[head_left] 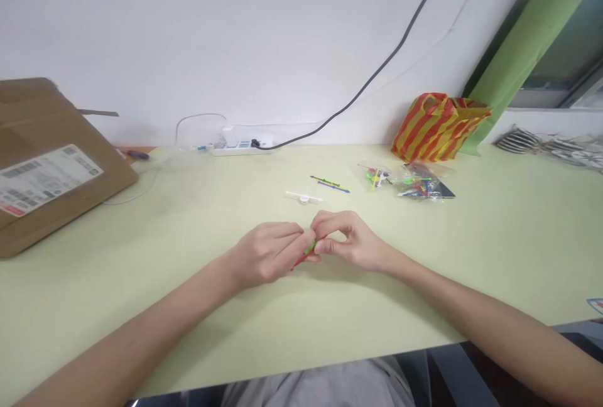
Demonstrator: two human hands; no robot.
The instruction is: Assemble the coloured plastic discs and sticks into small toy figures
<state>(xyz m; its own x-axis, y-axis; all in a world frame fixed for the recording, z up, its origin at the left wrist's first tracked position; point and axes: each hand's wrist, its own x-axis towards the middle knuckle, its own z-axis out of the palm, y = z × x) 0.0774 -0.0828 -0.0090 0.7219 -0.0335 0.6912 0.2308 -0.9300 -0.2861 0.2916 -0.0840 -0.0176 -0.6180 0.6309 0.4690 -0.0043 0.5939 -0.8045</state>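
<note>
Red strip and green piece, both slim and brightly coloured, sit together between the two hands, just above the near middle of the pale table. The left hand has its fingers folded nearly closed around both, probably to steady them, and hides most of their shape. The right hand brings thumb and forefinger together at the strip's far end, the palm hollow, a grip that looks meant for fine control; whether the two pieces are joined I cannot tell. At the left stands a cardboard box with a shipping label, its contents out of view. Just beyond the hands lies a white spindly piece, perhaps left there to be within easy reach, with a blue stick and other thin sticks past it. To their right, a larger clear bag holds red, green, blue and white pieces, and a smaller clear bag holds yellow, green, white and dark ones. Farther back, a striped bag stands upright against the wall, its inside hidden from here.
</note>
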